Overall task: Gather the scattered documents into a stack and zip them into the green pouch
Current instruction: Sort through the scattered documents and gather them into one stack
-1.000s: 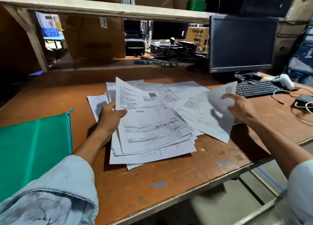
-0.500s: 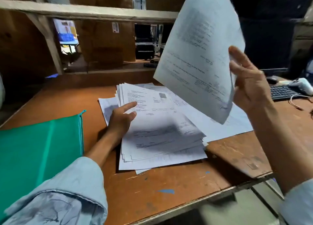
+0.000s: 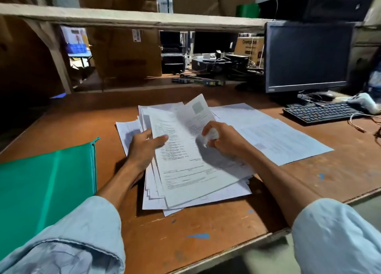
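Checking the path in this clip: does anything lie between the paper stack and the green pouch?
Nothing visible does. Bare desk separates the stack from the pouch on its left. Only the person's own left forearm crosses that gap. Whether the pouch's zip is open cannot be told.

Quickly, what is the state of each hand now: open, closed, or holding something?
Left hand: holds the stack of documents at its left edge, thumb on top.
Right hand: fingers curled, pinching the top sheet.
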`<state>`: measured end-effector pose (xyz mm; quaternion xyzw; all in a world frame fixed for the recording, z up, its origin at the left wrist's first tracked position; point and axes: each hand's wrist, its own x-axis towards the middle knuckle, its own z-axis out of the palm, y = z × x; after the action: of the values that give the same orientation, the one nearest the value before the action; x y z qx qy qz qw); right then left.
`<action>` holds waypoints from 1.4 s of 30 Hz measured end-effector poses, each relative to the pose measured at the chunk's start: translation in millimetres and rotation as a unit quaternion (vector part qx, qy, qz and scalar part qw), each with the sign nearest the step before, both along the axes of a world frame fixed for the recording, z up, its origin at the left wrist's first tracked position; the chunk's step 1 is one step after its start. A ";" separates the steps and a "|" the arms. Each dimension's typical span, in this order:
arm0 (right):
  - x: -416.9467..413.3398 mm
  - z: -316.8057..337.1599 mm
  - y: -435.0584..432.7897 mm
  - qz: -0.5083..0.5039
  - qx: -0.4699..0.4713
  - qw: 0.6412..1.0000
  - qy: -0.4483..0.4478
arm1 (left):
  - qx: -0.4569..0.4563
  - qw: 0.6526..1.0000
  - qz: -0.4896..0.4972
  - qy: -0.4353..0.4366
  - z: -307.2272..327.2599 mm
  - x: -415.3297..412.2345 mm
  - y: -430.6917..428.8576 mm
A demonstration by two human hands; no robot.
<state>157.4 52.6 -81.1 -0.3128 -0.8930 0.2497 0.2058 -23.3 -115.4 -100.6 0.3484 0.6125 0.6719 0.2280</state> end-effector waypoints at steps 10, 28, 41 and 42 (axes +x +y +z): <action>104.6 3.8 85.1 -0.359 0.012 0.931 -0.061 | -0.053 0.991 0.021 0.118 -8.7 -7.1 -0.8; 177.3 57.9 86.3 -0.241 -0.039 0.959 0.144 | -0.053 0.995 -0.019 0.083 1.8 6.6 -7.0; 182.1 33.7 64.1 -0.171 0.065 0.953 0.240 | -0.072 0.992 0.007 0.106 -2.6 2.0 -4.5; 179.8 31.6 62.5 -0.167 0.058 0.951 0.254 | -0.072 0.992 0.006 0.105 -3.1 1.5 -4.4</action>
<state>337.1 115.1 -49.5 -0.3710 -0.7591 0.2307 0.4827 -21.8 -119.8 -103.7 0.3956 0.6820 0.5873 0.1830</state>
